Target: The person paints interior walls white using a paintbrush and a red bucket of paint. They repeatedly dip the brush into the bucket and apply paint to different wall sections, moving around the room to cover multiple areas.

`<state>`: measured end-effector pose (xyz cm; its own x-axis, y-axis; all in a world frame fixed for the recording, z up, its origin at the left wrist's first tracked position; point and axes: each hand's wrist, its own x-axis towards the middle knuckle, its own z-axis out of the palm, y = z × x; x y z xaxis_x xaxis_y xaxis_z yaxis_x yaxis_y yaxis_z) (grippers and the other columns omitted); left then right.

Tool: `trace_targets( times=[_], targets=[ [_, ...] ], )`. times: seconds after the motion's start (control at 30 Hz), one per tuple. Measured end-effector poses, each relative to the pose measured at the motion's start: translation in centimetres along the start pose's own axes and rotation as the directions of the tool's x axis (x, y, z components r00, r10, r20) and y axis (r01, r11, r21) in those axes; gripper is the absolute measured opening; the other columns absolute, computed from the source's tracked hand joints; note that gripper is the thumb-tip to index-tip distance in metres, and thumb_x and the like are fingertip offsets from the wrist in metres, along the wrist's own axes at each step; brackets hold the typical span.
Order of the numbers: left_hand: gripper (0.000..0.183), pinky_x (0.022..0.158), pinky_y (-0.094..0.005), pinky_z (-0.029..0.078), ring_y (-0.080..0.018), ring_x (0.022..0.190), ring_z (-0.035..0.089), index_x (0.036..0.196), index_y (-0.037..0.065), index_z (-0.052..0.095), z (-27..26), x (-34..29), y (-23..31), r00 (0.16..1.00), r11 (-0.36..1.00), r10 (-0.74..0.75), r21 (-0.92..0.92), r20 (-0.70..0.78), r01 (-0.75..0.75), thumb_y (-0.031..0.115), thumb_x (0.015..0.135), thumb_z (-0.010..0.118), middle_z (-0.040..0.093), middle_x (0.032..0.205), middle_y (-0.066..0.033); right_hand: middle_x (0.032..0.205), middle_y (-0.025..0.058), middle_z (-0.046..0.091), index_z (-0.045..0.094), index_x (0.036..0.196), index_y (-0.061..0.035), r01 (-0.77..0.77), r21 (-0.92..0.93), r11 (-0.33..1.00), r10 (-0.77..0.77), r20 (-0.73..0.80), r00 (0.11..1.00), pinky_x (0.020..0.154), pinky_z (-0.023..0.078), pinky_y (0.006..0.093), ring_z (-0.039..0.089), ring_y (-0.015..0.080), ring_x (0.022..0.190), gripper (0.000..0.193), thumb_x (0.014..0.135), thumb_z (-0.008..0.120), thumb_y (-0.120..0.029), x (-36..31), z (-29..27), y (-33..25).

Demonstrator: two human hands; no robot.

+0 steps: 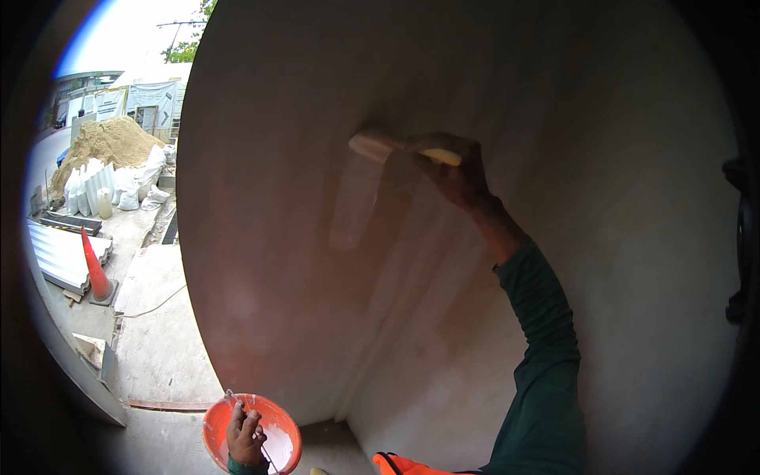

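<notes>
My right hand (451,170) is raised against a large pale plastered wall (317,237) and grips a pale yellow-handled brush (380,146), whose head presses on the wall surface. A lighter wet streak runs down the wall just below the brush. Low at the bottom edge, my left hand (245,435) holds an orange bucket (218,423) by its thin wire handle; the bucket has white paint inside. My right arm wears a dark green sleeve, and an orange vest shows at the bottom.
To the left lies a concrete yard with an orange traffic cone (95,269), a stack of corrugated metal sheets (59,253), white sacks (95,186) and a sand pile (107,142). A second wall face meets the first in a corner at the lower middle.
</notes>
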<state>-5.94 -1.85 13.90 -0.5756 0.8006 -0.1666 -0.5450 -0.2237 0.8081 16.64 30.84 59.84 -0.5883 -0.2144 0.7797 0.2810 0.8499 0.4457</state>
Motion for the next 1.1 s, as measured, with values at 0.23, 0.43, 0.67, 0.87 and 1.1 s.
trace_targets(
  times=[0.23, 0.43, 0.67, 0.87, 1.1],
  targets=[
    [0.056, 0.080, -0.0341, 0.046, -0.0247, 0.097, 0.058, 0.139, 0.007, 0.056, -10.1, 0.7, -4.1, 0.968, 0.845, 0.248, 0.495, -0.027, -0.202, 0.008, 0.084, 0.063, 0.060, 0.123, -0.0099, 0.095, 0.0091, 0.073, 0.075, 0.095, -0.0083, 0.168, -0.183, 0.969, -0.193, -0.131, 0.972, 0.073, 0.059, 0.0368, 0.072, 0.0262, 0.090, 0.014, 0.081, 0.078, -0.009, 6.0, -2.0, -1.5],
    [0.065, 0.099, -0.0459, 0.051, -0.0371, 0.119, 0.058, 0.133, 0.011, 0.062, -13.7, -1.6, -3.1, 0.879, 0.543, 0.475, 0.770, 0.048, -0.336, 0.003, 0.069, 0.071, 0.063, 0.131, -0.0129, 0.096, 0.0089, 0.074, 0.074, 0.095, -0.0081, 0.116, 0.180, 0.977, -0.162, 0.267, 0.950, 0.078, 0.059, 0.0384, 0.072, 0.0293, 0.094, 0.013, 0.083, 0.078, -0.009, 0.6, 1.7, -8.7],
    [0.064, 0.102, -0.0485, 0.049, -0.0410, 0.125, 0.056, 0.131, 0.007, 0.062, -13.7, -1.3, -3.3, 0.788, 0.386, 0.608, 0.829, 0.101, -0.404, 0.001, 0.067, 0.066, 0.062, 0.136, -0.0169, 0.093, 0.0096, 0.076, 0.076, 0.098, -0.0083, 0.169, -0.329, 0.929, -0.234, -0.169, 0.957, 0.074, 0.059, 0.0360, 0.075, 0.0282, 0.083, 0.015, 0.086, 0.079, -0.017, 19.4, -3.4, 4.2],
    [0.064, 0.102, -0.0494, 0.049, -0.0406, 0.127, 0.056, 0.131, 0.004, 0.062, -13.6, -2.3, -4.4, 0.826, 0.544, 0.557, 0.712, 0.089, -0.444, -0.005, 0.067, 0.060, 0.058, 0.142, -0.0190, 0.088, 0.0027, 0.066, 0.072, 0.088, -0.0193, 0.386, -0.036, 0.922, -0.380, 0.111, 0.918, 0.070, 0.060, 0.0345, 0.070, 0.0229, 0.091, 0.018, 0.072, 0.078, -0.013, -0.5, 8.0, -11.9],
    [0.063, 0.102, -0.0494, 0.050, -0.0404, 0.125, 0.056, 0.134, 0.006, 0.061, -12.8, -2.5, -3.3, 0.910, 0.642, 0.413, 0.720, -0.036, -0.263, 0.001, 0.071, 0.066, 0.060, 0.139, -0.0175, 0.093, 0.0085, 0.075, 0.075, 0.096, -0.0131, 0.117, 0.109, 0.987, -0.124, 0.061, 0.990, 0.076, 0.059, 0.0386, 0.073, 0.0294, 0.087, 0.017, 0.080, 0.079, -0.015, 8.0, 3.3, -6.5]
  ],
)
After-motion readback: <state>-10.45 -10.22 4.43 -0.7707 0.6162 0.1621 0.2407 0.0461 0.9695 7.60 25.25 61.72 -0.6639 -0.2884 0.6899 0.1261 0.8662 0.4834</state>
